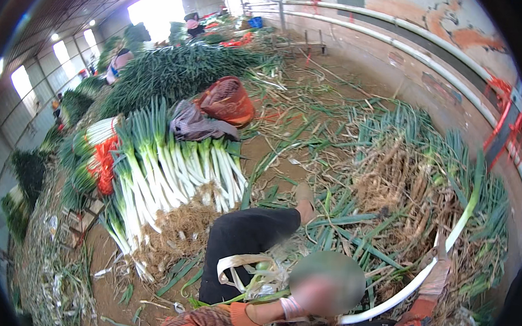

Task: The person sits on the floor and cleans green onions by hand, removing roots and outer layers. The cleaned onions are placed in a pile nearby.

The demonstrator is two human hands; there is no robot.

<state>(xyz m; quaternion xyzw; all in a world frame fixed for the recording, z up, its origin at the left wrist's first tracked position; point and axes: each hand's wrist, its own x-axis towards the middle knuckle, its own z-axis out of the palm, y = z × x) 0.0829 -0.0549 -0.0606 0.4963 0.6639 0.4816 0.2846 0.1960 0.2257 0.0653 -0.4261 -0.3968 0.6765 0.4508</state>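
Note:
My right hand (436, 263), at the lower right, is closed around a long green onion (403, 292) with a bare white stem; its green leaf points up and its root end lies low near my lap. My left hand (310, 300), in a striped wrist covering, is near that root end; a round blur hides most of it, so its grip cannot be told. Peeled leaves (241, 269) hang over my dark trouser leg. To the left lies a row of clean white-stemmed green onions (184, 171), roots towards me. Unpeeled onions (394, 180) with brown roots are heaped at the right.
A grey cloth (200, 125) and a red patterned bundle (229, 100) rest behind the clean row. Onions tied with red netting (104, 162) lie left. A big green onion pile (172, 72) stands further back, with people beyond. White pipes (398, 43) run along the right wall.

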